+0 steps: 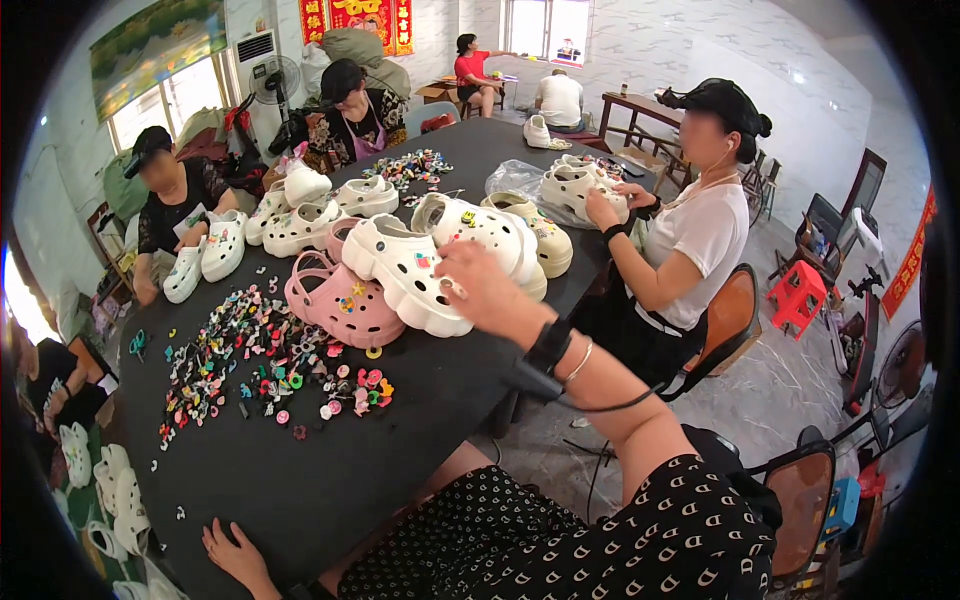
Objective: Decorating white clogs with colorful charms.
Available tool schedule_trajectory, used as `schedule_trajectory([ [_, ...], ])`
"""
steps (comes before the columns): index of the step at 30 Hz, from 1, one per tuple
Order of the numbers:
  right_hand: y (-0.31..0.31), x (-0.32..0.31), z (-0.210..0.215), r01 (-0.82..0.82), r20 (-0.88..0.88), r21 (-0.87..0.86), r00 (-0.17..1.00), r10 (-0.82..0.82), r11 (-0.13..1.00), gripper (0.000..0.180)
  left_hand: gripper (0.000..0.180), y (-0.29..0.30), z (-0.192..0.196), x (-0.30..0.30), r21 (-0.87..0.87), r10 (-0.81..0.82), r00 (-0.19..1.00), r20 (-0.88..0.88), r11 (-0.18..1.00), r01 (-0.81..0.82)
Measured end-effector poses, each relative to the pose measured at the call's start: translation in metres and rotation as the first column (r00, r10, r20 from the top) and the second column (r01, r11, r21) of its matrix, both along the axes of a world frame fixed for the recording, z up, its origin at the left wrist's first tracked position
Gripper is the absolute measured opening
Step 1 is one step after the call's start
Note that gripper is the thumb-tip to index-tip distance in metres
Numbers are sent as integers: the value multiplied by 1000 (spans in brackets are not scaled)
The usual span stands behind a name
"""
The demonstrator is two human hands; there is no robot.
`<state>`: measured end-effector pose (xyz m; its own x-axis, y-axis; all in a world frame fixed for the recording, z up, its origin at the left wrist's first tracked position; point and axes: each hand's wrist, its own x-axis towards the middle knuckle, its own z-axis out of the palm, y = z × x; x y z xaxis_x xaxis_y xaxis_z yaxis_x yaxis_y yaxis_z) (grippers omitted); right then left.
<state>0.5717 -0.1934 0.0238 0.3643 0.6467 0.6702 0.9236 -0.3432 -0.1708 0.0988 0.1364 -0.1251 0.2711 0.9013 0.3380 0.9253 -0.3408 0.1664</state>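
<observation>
My right hand (485,290) reaches over the table, its fingers curled at the side of a white clog (392,262) with round holes and a few coloured charms. The clog rests on a heap of other clogs; how the fingertips grip it is partly hidden. Just left of it is a pink clog (340,308) with a yellow charm. Behind my right hand lie another white clog (490,228) and a cream clog (553,246). My left hand (236,556) lies flat with fingers spread on the near left part of the dark table (290,490).
Small colourful shoe charms (265,345) are scattered left of the clogs, with a second pile (410,168) farther back. More white clogs (222,246) stand at the left. A co-worker (690,220) on the right holds a white clog (585,190). Other people sit around the table.
</observation>
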Motion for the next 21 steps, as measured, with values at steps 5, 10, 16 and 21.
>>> schedule_trajectory([
  [5, -35, 46, 25, 227, -19, -165, 972, -233, 960, 38, 44, -6, 9, 3, -24, 38, 998, -50, 999, -39],
  [10, -32, 72, 25, 239, -67, -313, 960, -273, 919, 55, 43, -7, 11, 4, -29, 27, 999, -29, 999, -28],
  [16, 6, 95, 32, 145, -80, -299, 981, -176, 943, 69, 42, -10, 11, 7, -21, 27, 1000, -16, 999, -27],
  [21, 42, 80, 54, 61, -74, -621, 988, -136, 782, 85, 41, -8, 12, 2, -43, 27, 1000, 11, 999, -26],
])
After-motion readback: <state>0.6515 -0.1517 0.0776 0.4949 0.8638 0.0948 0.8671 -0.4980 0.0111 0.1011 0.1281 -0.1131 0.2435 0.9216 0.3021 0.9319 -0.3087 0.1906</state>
